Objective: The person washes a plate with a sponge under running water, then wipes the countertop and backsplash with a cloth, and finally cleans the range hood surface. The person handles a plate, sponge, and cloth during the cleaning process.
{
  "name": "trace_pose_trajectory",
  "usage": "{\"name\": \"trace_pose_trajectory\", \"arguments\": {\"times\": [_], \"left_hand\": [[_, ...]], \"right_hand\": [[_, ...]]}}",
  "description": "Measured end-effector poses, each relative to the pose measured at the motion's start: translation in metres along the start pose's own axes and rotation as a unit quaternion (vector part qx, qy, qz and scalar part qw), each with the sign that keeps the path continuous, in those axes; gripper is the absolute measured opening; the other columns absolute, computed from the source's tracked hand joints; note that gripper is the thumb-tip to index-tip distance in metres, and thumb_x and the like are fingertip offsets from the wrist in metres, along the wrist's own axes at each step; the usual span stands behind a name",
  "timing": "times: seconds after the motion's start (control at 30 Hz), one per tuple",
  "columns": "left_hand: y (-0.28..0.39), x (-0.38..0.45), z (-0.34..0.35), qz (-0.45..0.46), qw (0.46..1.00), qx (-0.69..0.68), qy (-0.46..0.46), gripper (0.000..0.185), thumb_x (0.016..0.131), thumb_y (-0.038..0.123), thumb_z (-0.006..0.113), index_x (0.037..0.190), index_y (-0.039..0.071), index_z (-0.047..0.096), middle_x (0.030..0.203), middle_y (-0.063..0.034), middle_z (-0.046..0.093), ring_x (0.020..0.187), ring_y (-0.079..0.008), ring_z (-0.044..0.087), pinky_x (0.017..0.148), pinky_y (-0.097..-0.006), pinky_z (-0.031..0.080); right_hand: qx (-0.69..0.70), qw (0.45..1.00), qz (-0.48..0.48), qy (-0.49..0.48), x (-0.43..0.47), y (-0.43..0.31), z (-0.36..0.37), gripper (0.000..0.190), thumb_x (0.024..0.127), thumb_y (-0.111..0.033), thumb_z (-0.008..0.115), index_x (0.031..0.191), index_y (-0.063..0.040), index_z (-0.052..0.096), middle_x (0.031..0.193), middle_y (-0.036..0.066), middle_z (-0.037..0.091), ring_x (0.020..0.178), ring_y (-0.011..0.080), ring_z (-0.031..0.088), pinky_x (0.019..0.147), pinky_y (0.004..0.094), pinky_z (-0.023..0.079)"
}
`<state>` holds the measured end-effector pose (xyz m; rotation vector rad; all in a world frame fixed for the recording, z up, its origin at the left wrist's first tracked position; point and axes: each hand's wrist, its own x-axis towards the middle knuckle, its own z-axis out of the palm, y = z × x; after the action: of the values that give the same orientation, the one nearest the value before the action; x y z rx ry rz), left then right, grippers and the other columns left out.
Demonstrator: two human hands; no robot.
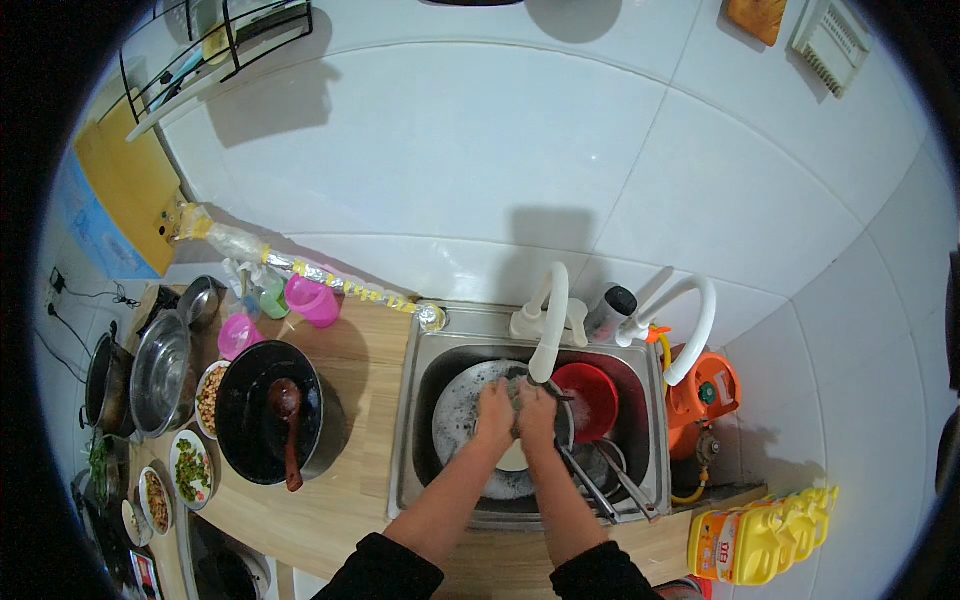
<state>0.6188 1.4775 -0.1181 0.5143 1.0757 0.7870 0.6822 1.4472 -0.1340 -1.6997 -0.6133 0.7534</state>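
Both of my hands are in the stainless steel sink, close together over a large basin of soapy water. My left hand and my right hand grip a greyish scrubber or cloth between them; the fingers mostly hide it. Below the hands a pale round thing shows in the basin. A red plastic bowl holding some suds stands right of my right hand. Metal utensil handles lean over the sink's front right. The white faucet arches just above my hands.
Left on the wooden counter stands a black pot with a brown ladle. Beyond are plates of chopped food, a steel basin and pink cups. An orange gas cylinder and yellow jugs stand at right.
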Motion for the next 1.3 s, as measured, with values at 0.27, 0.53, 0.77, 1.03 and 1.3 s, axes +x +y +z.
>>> {"name": "trace_pose_trajectory", "arguments": {"times": [0.27, 0.53, 0.77, 1.03, 1.3], "left_hand": [[0.013, -0.014, 0.007, -0.058, 0.997, -0.007, 0.054, 0.024, 0.092, 0.021, 0.04, 0.107, 0.005, 0.051, 0.105, -0.01, 0.054, 0.092, -0.0217, 0.054, 0.078, -0.0364, 0.045], [0.014, -0.044, 0.005, -0.067, 0.991, -0.078, -0.086, 0.041, 0.096, 0.039, 0.036, 0.112, 0.004, 0.049, 0.111, -0.0084, 0.053, 0.101, -0.0215, 0.051, 0.088, -0.0356, 0.043], [0.034, -0.054, 0.015, -0.078, 0.977, 0.099, -0.172, 0.047, 0.094, 0.048, 0.034, 0.118, 0.009, 0.045, 0.1, -0.0038, 0.054, 0.093, -0.017, 0.051, 0.077, -0.0333, 0.044], [0.003, -0.022, 0.005, 0.339, 0.91, 0.222, -0.089, 0.038, 0.096, 0.034, 0.035, 0.113, 0.003, 0.048, 0.087, -0.0105, 0.058, 0.085, -0.0221, 0.057, 0.077, -0.0323, 0.044], [-0.001, -0.012, 0.002, 0.421, 0.858, 0.289, -0.049, 0.039, 0.095, 0.029, 0.032, 0.115, 0.0, 0.048, 0.103, -0.0231, 0.059, 0.097, -0.0396, 0.055, 0.083, -0.0415, 0.043]], "right_hand": [[0.02, 0.998, 0.003, -0.058, -0.011, -0.026, 0.004, 0.036, 0.089, -0.029, 0.047, 0.111, 0.0, 0.046, 0.103, 0.023, 0.055, 0.097, 0.0342, 0.054, 0.085, 0.0402, 0.039], [-0.13, 0.979, -0.132, -0.084, -0.011, -0.018, -0.017, 0.035, 0.089, -0.036, 0.047, 0.1, -0.004, 0.051, 0.095, 0.018, 0.056, 0.09, 0.0363, 0.052, 0.09, 0.0446, 0.034], [0.143, 0.963, 0.105, -0.204, 0.022, -0.016, -0.025, 0.033, 0.088, -0.031, 0.047, 0.103, -0.002, 0.054, 0.098, 0.012, 0.06, 0.09, 0.0269, 0.058, 0.078, 0.038, 0.046], [0.346, 0.892, 0.185, -0.226, 0.009, -0.038, -0.008, 0.03, 0.091, -0.031, 0.05, 0.084, -0.003, 0.054, 0.071, 0.007, 0.056, 0.066, 0.0198, 0.056, 0.06, 0.0331, 0.048], [0.267, 0.948, 0.109, -0.137, 0.024, -0.017, 0.004, 0.024, 0.091, -0.025, 0.051, 0.08, -0.004, 0.051, 0.069, 0.005, 0.053, 0.063, 0.0188, 0.053, 0.06, 0.0327, 0.047]]}}
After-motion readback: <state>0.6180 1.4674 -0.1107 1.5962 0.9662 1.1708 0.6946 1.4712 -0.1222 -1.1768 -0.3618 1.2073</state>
